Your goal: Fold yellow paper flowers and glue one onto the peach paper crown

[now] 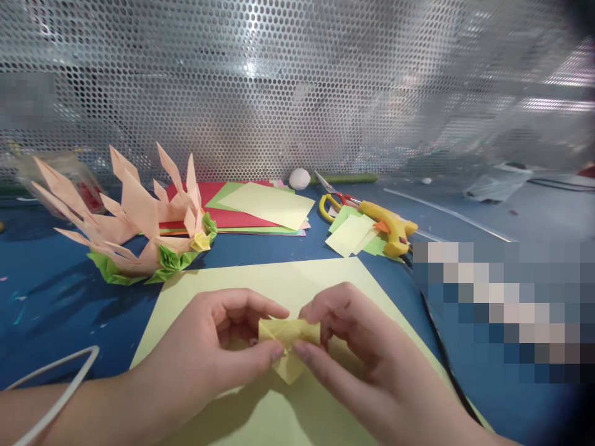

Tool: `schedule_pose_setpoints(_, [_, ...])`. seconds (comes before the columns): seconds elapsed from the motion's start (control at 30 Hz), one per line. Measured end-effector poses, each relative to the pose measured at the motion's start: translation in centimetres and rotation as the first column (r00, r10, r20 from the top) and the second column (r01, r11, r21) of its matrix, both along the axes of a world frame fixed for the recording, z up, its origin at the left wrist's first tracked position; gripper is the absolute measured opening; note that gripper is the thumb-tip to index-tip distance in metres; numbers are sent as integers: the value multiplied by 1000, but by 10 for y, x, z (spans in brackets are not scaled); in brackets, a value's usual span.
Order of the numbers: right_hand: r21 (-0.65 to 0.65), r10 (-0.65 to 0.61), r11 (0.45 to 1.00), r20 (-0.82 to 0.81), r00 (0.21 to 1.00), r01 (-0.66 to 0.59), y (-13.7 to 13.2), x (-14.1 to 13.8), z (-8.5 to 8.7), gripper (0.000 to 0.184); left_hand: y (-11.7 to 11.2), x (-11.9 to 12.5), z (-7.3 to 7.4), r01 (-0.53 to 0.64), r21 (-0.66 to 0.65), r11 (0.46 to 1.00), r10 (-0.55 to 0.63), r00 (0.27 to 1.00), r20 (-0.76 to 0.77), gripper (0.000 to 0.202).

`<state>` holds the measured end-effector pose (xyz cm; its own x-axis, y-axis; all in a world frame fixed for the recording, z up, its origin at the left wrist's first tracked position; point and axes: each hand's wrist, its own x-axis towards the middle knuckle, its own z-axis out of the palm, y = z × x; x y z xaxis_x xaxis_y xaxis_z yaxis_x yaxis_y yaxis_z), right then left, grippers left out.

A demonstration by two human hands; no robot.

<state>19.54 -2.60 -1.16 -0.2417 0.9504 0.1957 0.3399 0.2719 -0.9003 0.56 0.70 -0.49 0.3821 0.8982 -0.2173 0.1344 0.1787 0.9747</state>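
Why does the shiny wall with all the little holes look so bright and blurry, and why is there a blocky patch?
In the head view, light glares off the perforated metal wall, blurred toward the right; a pixelated patch hides part of the blue table; both hands, left hand and right hand, cast soft shadows on the yellow sheet.

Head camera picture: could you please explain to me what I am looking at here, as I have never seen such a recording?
One camera worn on a person's head looks down at their two bare hands; no machine is involved. The left hand and right hand together pinch a small folded yellow paper piece above a large pale yellow paper sheet on a blue table. Behind lie a pink and green folded paper flower, a stack of coloured paper sheets, yellow-handled scissors and a yellow glue gun.
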Motion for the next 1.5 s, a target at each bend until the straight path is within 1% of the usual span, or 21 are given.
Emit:
schedule_pose_setpoints(0.1, [69,36,997,43,998,-39,2,2,0,12,2,2,3,77,-28,997,-77,997,6,12])
schedule_pose_setpoints(0.17, [83,30,996,66,997,-35,3,3,0,13,3,2,5,122,-10,992,-122,992,-5,9])
schedule_pose_setpoints(0.3, [85,-9,996,112,994,0,2,4,1,10,2,0,6,126,32,991,-124,990,-71,10])
schedule_pose_setpoints(0.4, [162,30,985,130,991,-51,1,4,3,14,0,-1,5,114,8,993,-112,989,-98,9])
schedule_pose_setpoints(0.5, [259,84,959,128,988,-114,1,5,7,19,0,-1,7,127,-21,992,-128,988,-86,7])
schedule_pose_setpoints(0.6, [304,80,946,121,989,-113,0,5,10,20,3,0,10,202,-69,977,-204,979,-25,12])
schedule_pose_setpoints(0.67, [308,72,945,122,990,-107,0,5,9,21,5,0,10,239,-83,968,-237,971,25,16])
schedule_pose_setpoints(0.83, [292,86,949,114,990,-116,2,5,9,24,6,-1,10,226,-71,972,-222,973,57,31])
schedule_pose_setpoints(0.97, [242,116,960,110,987,-140,3,5,10,23,5,-2,10,212,-94,973,-203,974,101,37])
schedule_pose_setpoints(1.07, [162,85,981,113,990,-103,2,3,10,19,5,-2,11,206,-123,971,-191,974,122,35])
schedule_pose_setpoints(1.13, [58,43,997,87,995,-48,1,2,8,12,4,-2,11,228,-149,962,-207,968,144,29])
schedule_pose_setpoints(1.2, [-83,3,997,0,1000,-3,2,2,6,5,5,-2,10,270,-162,949,-247,957,151,28])
schedule_pose_setpoints(1.27, [-199,-12,980,-110,994,-11,3,1,3,2,6,-1,9,297,-176,939,-273,951,147,27])
schedule_pose_setpoints(1.3, [-228,-13,973,-151,988,-22,4,1,2,4,6,-1,8,290,-189,938,-266,953,143,24])
schedule_pose_setpoints(1.4, [-248,-4,968,-188,982,-44,4,1,-1,6,6,-3,6,233,-187,954,-213,970,120,16])
schedule_pose_setpoints(1.47, [-266,6,962,-195,981,-59,3,1,-2,7,5,-4,6,228,-167,959,-214,972,96,16])
schedule_pose_setpoints(1.5, [-281,19,956,-209,978,-79,3,2,-2,8,4,-5,7,245,-169,955,-232,968,93,15])
